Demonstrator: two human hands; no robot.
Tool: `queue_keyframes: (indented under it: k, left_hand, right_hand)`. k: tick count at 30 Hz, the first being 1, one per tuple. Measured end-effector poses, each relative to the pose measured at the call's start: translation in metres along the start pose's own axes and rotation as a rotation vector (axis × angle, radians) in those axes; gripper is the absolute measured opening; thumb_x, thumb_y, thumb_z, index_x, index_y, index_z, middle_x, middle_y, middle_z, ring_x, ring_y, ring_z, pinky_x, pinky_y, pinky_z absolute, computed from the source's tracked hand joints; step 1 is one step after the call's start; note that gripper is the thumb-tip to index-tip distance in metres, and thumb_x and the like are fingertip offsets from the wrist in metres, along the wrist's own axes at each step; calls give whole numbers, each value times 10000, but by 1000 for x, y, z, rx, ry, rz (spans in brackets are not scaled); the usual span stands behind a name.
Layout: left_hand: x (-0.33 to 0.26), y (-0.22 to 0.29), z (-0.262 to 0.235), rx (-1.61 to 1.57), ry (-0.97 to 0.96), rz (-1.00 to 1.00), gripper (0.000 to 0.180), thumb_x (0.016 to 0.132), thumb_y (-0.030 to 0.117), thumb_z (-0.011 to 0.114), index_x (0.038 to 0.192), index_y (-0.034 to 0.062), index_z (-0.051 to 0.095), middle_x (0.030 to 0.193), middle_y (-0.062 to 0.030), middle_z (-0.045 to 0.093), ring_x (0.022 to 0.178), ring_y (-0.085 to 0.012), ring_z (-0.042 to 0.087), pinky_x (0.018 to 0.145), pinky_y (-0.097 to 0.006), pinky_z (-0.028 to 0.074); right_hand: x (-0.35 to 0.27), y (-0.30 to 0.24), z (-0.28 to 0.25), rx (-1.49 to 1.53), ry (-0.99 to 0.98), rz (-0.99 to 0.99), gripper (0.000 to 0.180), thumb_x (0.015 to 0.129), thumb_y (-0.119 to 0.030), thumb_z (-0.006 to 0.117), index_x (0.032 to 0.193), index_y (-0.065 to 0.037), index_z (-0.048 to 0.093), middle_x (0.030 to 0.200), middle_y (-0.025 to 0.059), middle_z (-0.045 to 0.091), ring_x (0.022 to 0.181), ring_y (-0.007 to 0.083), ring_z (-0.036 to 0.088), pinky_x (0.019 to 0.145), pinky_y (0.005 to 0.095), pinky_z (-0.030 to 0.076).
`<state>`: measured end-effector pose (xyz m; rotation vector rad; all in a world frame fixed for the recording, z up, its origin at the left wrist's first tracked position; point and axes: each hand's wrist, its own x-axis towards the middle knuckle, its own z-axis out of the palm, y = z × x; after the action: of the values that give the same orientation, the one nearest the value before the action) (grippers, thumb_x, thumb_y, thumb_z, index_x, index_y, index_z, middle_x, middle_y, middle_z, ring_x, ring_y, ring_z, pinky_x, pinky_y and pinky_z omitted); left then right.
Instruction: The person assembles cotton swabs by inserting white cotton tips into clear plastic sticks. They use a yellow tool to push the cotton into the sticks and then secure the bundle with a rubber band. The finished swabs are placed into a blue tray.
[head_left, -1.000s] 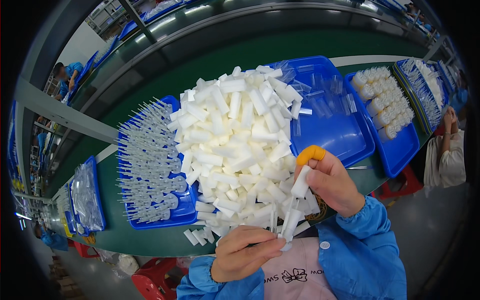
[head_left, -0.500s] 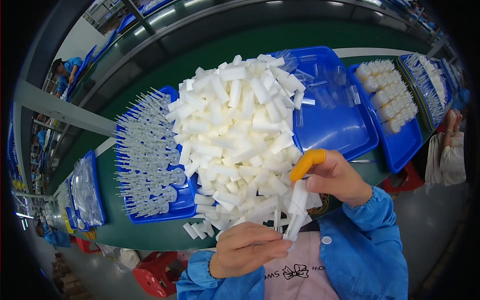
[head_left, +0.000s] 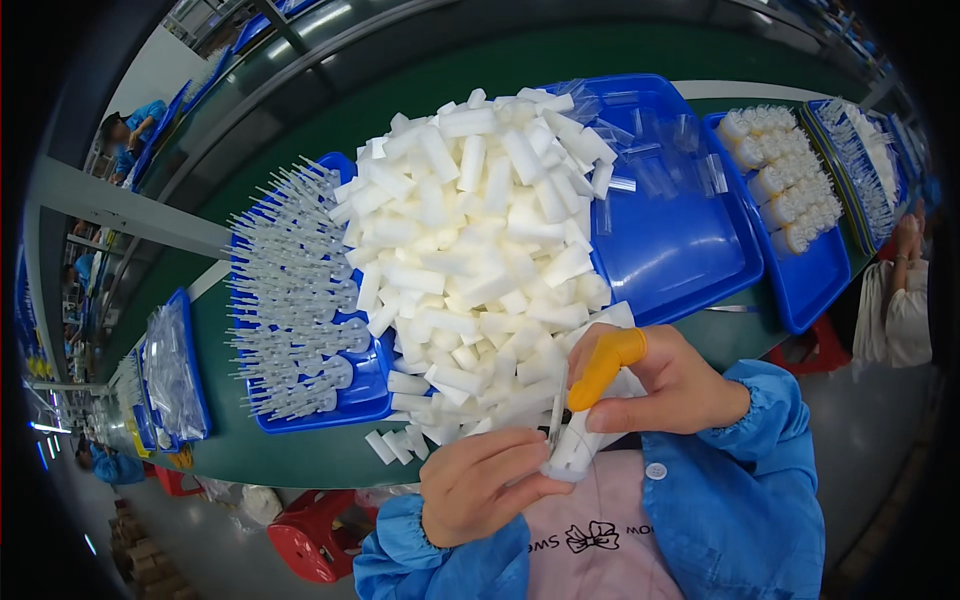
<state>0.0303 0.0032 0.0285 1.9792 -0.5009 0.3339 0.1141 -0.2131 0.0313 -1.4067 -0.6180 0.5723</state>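
My left hand pinches the round, clear base of a stemmed plastic part between thumb and fingers. Its thin stem points up and away from me. A white foam piece stands against that stem, down at the base. My right hand, with a yellow finger cot on one finger, grips the foam from the right side. Its fingertips partly cover the foam. Just beyond both hands rises a big heap of white foam pieces.
Left of the heap, a blue tray holds many stemmed clear parts. To the right, a blue tray contains clear plastic sleeves; beside it, another tray carries foam-wrapped parts. Red stools stand below the table edge.
My right hand has moved down and slightly left, bringing the foam piece from above the base to against the stem. My left hand has shifted slightly up and left, keeping its grip.
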Motion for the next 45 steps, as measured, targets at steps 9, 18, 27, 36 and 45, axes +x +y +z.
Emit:
queue_keyframes:
  k: [9,18,27,36,45]
  left_hand:
    - [-7,-9,-2,-583,193,-259,337,634,62,834,903,-13,646,914,-144,617,788,-177,598,688,-273,466]
    - [-8,-14,4,-709,263,-265,287,671,-17,781,909,-5,623,937,-143,595,835,-181,562,765,-298,445]
    - [-6,-15,-3,-742,330,-365,283,676,-82,724,902,18,585,949,-113,566,870,-170,550,801,-303,449]
    - [-7,-10,-1,-766,343,-402,264,702,-69,728,902,18,578,960,-105,554,881,-168,552,817,-296,459]
    - [-9,-12,-1,-781,335,-399,265,706,-52,739,905,15,578,989,-105,546,878,-161,559,814,-291,469]
  right_hand:
    - [0,-9,2,-61,157,-38,381,772,-138,741,1090,-21,567,958,50,627,917,145,556,831,289,438]
    - [3,-7,12,131,154,-9,181,791,-40,702,959,-21,636,916,30,623,728,90,552,701,220,451]
    - [28,-3,-91,-765,620,-139,213,789,-102,652,995,-51,667,876,57,625,692,131,550,648,272,453]
    - [47,57,-136,-1352,517,40,251,705,-144,726,923,-62,631,918,96,539,900,285,558,751,372,464]
    - [24,32,-133,-1444,319,-7,255,691,-160,725,920,-89,637,860,80,580,852,283,586,700,374,472]
